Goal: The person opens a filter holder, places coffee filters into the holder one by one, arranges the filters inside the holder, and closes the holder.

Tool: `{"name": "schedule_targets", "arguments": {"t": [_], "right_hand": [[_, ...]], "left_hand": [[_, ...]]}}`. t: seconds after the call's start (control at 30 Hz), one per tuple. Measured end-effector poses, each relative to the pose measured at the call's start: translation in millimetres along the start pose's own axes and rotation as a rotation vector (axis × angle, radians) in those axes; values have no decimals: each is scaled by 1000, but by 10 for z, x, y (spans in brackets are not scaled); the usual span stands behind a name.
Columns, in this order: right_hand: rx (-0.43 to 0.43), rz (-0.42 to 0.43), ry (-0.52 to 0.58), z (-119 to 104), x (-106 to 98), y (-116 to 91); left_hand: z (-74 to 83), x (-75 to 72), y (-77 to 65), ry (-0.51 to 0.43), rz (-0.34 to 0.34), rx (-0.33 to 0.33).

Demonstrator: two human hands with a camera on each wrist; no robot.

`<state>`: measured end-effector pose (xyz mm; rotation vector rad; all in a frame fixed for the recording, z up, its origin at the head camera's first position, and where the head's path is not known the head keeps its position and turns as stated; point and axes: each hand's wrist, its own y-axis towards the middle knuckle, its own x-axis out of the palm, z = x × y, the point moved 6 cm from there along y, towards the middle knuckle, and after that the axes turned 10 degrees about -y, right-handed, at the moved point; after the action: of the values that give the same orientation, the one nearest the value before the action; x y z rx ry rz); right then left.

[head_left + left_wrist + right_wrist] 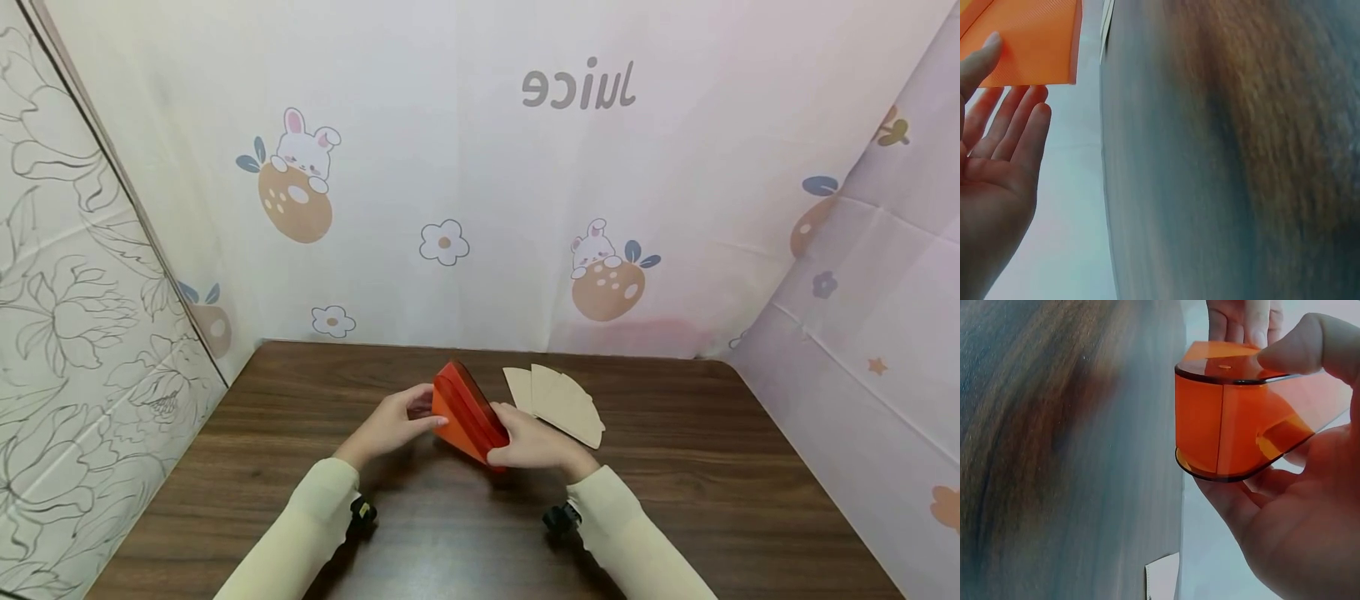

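Both hands hold a see-through orange-red plastic case point(467, 408), wedge-shaped with one rounded end, tilted over the table. My left hand point(392, 425) is at its left side, with the thumb lying on a flat ribbed orange face and the fingers behind the edge in the left wrist view. Around the other end, my right hand point(534, 437) grips the case, thumb on one face and fingers under the opposite one. The right wrist view shows the case's rounded wall point(1200, 428) from close up. Beside the right hand lie fan-shaped beige paper coffee filters point(566, 407), spread over one another.
The dark wood-grain table point(690, 500) runs back to a printed curtain point(480, 167) with rabbits and flowers. A line-drawn flower sheet point(67, 333) hangs at the left. Each wrist carries a small black camera point(561, 518) below the sleeve cuff.
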<state>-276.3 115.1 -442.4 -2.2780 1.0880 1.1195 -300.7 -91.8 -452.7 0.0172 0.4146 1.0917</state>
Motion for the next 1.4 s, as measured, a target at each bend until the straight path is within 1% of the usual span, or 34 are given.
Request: {"name": "schedule_targets", "arguments": {"t": [0.13,0.27,0.33,0.5,0.57,0.73,0.9,1.13,1.4], "right_hand": [[-24,5,9,7,-14,-20],[-29,8,-7,26,-23,-44],[-28,6,-24,38,-22,-54],[-31,2,-53,54,-22,-76],[-36,4,-65,53,-27,-86],[-46,20,-52,57,-49,-105],[-23,36,9,100,-65,-116],[-32,59,-25,140,-76,-140],[-30,51,-31,160,-76,-212]], "left_hand": [[18,36,-16,-50,-20,-13],[29,69,-34,-82,-29,-24],[130,83,-60,-97,-37,-21],[159,96,-74,-130,-54,-14],[61,94,-61,-136,-55,-12],[9,83,-71,-140,-61,-12],[-3,66,-74,-127,-53,-15],[7,85,-103,-119,-46,-34],[2,152,-120,-125,-47,-77]]}}
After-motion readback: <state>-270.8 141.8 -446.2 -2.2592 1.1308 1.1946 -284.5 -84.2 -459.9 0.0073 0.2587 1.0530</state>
